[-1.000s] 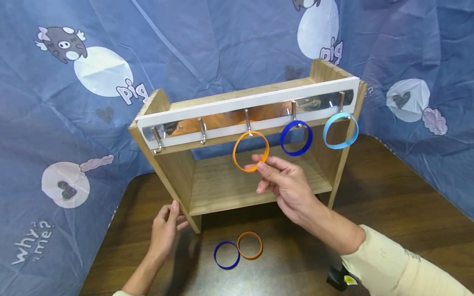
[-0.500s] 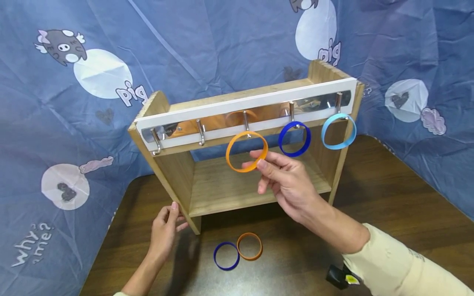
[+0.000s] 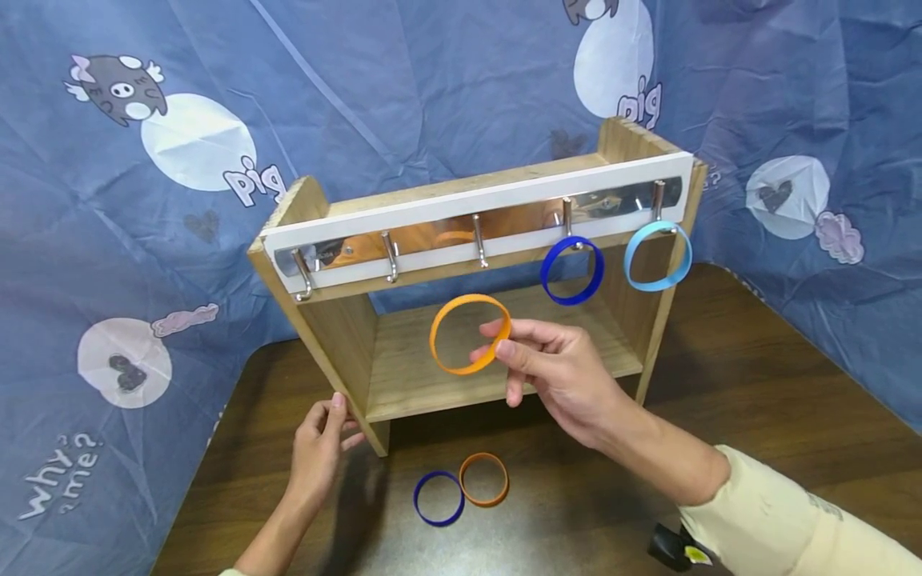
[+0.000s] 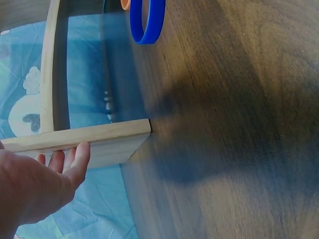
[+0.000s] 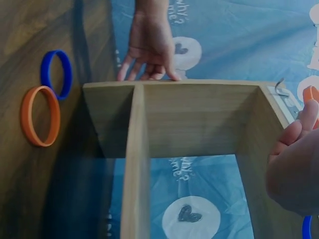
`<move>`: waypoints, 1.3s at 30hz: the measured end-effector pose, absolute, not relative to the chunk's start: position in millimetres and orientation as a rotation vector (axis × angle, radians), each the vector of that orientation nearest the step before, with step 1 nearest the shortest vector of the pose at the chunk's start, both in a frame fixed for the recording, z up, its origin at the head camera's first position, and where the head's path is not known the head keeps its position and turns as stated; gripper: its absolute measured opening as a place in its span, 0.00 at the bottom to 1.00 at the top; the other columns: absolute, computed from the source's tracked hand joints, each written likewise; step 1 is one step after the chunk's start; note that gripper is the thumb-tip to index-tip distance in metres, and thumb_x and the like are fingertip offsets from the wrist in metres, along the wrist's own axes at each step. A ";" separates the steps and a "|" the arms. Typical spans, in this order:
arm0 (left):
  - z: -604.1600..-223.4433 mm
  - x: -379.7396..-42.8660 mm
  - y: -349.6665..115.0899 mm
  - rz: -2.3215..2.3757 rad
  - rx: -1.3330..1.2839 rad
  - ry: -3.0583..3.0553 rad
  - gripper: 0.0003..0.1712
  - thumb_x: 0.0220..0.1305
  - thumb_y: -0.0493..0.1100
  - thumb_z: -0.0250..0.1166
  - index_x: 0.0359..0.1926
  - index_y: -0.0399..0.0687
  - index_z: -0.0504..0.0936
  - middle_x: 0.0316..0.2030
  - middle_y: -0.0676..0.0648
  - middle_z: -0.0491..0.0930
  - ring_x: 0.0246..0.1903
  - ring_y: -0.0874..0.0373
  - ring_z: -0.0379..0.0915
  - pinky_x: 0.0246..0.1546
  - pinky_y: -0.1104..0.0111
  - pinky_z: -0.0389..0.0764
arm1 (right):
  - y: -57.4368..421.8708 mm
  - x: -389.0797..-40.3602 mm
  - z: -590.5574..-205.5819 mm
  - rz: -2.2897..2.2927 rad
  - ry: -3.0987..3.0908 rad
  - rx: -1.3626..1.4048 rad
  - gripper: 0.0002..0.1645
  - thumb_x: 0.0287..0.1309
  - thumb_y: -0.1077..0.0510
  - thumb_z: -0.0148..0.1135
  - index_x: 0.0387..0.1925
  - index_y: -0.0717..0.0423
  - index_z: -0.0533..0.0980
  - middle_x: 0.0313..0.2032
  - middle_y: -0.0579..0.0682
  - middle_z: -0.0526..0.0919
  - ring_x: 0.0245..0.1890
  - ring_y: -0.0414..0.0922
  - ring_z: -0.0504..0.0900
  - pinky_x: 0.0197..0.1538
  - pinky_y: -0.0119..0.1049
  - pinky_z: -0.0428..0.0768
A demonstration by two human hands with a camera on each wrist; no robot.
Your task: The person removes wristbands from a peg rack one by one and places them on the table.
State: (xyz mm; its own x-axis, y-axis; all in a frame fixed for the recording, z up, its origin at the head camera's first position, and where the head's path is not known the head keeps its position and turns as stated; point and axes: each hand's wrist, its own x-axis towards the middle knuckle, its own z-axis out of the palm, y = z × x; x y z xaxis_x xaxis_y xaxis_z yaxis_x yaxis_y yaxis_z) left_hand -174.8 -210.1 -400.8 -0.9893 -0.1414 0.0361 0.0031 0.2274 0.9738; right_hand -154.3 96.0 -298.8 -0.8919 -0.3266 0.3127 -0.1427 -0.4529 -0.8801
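Note:
Between thumb and fingers, my right hand [image 3: 569, 372] pinches an orange silicone wristband [image 3: 471, 298]. It is held upright in front of the wooden shelf [image 3: 414, 380], below the middle hook [image 3: 479, 240] and apart from it. A dark blue wristband [image 3: 573, 301] hangs from the hook right of the middle, and a light blue one [image 3: 659, 286] from the rightmost hook. Down at the shelf's left side panel [image 4: 99, 133], my left hand [image 3: 320, 436] touches the outer face with relaxed fingers, its thumb near the front edge.
On the brown table [image 3: 576, 504] before the shelf lie a dark blue wristband [image 3: 416, 500] and an orange wristband [image 3: 507, 482], side by side. Two hooks at the left of the white rail [image 3: 432, 200] carry nothing. A blue printed cloth [image 3: 446, 80] hangs behind.
The orange wristband in my right hand has moved down and slightly left, from in front of the middle hook to below it. My left hand stays at the side panel.

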 end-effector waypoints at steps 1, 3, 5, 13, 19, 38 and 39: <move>-401.0 -174.9 -210.5 -1.881 0.133 -2.367 0.28 0.76 0.54 0.44 0.51 0.30 0.68 0.49 0.38 0.71 0.43 0.60 0.74 0.45 0.68 0.84 | 96.7 -154.2 -300.3 -2.482 1.591 -0.688 0.12 0.64 0.66 0.58 0.49 0.62 0.79 0.37 0.52 0.87 0.16 0.40 0.78 0.28 0.28 0.79; -401.2 -174.9 -210.9 -1.882 0.132 -2.370 0.28 0.76 0.55 0.44 0.51 0.30 0.68 0.49 0.38 0.71 0.43 0.60 0.74 0.46 0.69 0.84 | 98.1 -154.2 -303.3 -2.460 1.619 -0.694 0.12 0.64 0.66 0.58 0.48 0.62 0.78 0.37 0.52 0.87 0.16 0.40 0.78 0.34 0.30 0.81; -401.5 -175.0 -211.2 -1.887 0.131 -2.371 0.28 0.76 0.55 0.44 0.52 0.30 0.68 0.50 0.38 0.71 0.43 0.60 0.74 0.46 0.68 0.84 | 100.2 -154.1 -306.1 -2.442 1.649 -0.690 0.12 0.64 0.66 0.58 0.49 0.63 0.78 0.36 0.51 0.87 0.16 0.40 0.78 0.44 0.33 0.81; -401.5 -174.1 -211.2 -1.885 0.125 -2.365 0.29 0.75 0.57 0.45 0.51 0.30 0.69 0.49 0.37 0.71 0.44 0.57 0.74 0.46 0.67 0.84 | 109.7 -153.1 -315.9 -2.368 1.721 -0.657 0.11 0.64 0.66 0.58 0.47 0.56 0.79 0.36 0.51 0.87 0.16 0.40 0.77 0.40 0.32 0.80; -401.0 -174.2 -211.4 -1.889 0.120 -2.361 0.29 0.75 0.57 0.45 0.50 0.31 0.69 0.49 0.38 0.71 0.45 0.56 0.73 0.47 0.67 0.84 | 114.9 -152.6 -325.0 -2.316 1.756 -0.614 0.12 0.64 0.64 0.59 0.48 0.56 0.79 0.36 0.51 0.87 0.17 0.39 0.77 0.51 0.36 0.78; -402.2 -175.1 -211.7 -1.883 0.112 -2.374 0.28 0.76 0.55 0.44 0.51 0.31 0.68 0.49 0.38 0.71 0.44 0.58 0.74 0.46 0.68 0.84 | 131.3 -148.2 -357.1 -2.147 1.891 -0.464 0.20 0.63 0.60 0.61 0.52 0.70 0.75 0.36 0.55 0.87 0.17 0.40 0.77 0.49 0.37 0.79; -401.9 -175.0 -211.6 -1.879 0.110 -2.377 0.28 0.76 0.55 0.44 0.51 0.31 0.68 0.49 0.38 0.71 0.44 0.58 0.74 0.47 0.67 0.84 | 131.9 -147.9 -358.4 -2.144 1.895 -0.463 0.20 0.63 0.60 0.62 0.52 0.70 0.75 0.36 0.55 0.87 0.17 0.40 0.77 0.49 0.37 0.79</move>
State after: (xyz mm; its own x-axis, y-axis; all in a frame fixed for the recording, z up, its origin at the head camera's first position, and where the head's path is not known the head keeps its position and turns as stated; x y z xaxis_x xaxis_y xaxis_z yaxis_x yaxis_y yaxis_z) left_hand -175.0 -211.6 -401.9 -0.9914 -0.1246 0.0409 0.0110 0.2317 0.9727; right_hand -147.9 131.9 -358.4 -0.9203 -0.3839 0.0756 -0.0280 -0.1281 -0.9914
